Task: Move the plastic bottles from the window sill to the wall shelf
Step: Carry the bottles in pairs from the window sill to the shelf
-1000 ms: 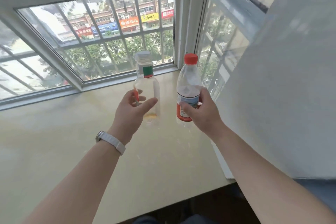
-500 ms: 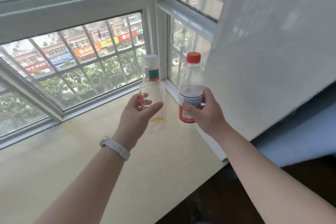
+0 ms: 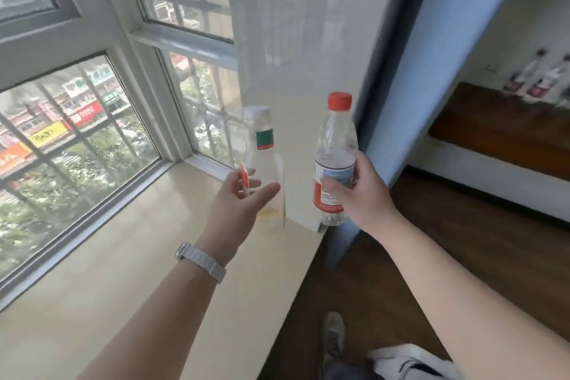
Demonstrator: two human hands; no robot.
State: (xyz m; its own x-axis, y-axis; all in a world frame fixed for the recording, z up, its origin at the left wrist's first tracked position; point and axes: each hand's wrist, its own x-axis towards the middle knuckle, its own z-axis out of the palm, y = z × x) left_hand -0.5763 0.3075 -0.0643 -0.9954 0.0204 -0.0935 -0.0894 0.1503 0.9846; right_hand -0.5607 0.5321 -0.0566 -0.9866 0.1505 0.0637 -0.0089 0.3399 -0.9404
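Both bottles are hanging in the air, clear of the window sill (image 3: 138,256), so the pickup looks done and the carry and placing are what is remaining. The left hand (image 3: 240,203) is gripping the clear bottle (image 3: 263,145), the one with a white cap and green label, low on its body, with fingers (image 3: 246,185) wrapped round the far side and the thumb across the front. The right hand (image 3: 357,194) is holding the red-capped bottle (image 3: 334,157) at its label, fingers clamped round it. Both bottles are sitting roughly upright.

No other bottles are showing on the sill in this view. Off to the right a brown ledge (image 3: 481,120) is carrying a few blurred bottles (image 3: 536,80). This is probably the wall shelf, but it is too smeared to be sure.

A blue wall edge (image 3: 410,71) and a glossy white panel (image 3: 308,40) are standing between the hands and that ledge, just beside the red-capped bottle, so the carry is likely needing to swing round them. A watch (image 3: 200,257) is sitting on the left wrist, and a shoe (image 3: 333,336) is showing on the dark floor (image 3: 462,256).
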